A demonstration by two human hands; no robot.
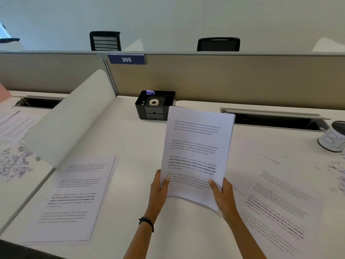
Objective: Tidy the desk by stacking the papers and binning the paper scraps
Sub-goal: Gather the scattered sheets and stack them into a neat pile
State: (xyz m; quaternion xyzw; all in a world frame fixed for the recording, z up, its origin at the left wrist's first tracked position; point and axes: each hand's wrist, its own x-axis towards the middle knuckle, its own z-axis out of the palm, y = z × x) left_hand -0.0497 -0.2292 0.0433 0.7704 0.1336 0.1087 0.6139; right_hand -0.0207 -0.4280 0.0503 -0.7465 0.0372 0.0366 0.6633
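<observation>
Stack pinched at lower edge by left hand, right hand; possibly fanned. I wanted it tapped square on desk.

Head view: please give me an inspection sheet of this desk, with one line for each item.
Surface: white desk, curved white divider at left.
Job's things: paper stack held upright; loose sheets lying left and right; paper scraps far left and far right; white lettered container, perhaps the bin.
Clutter: black organiser holding a tape roll.
Hands: left hand and right hand both grip the stack's bottom corners.
Cables: nothing seen.
Surroundings: partition with sign 305; two black chairs behind.
</observation>
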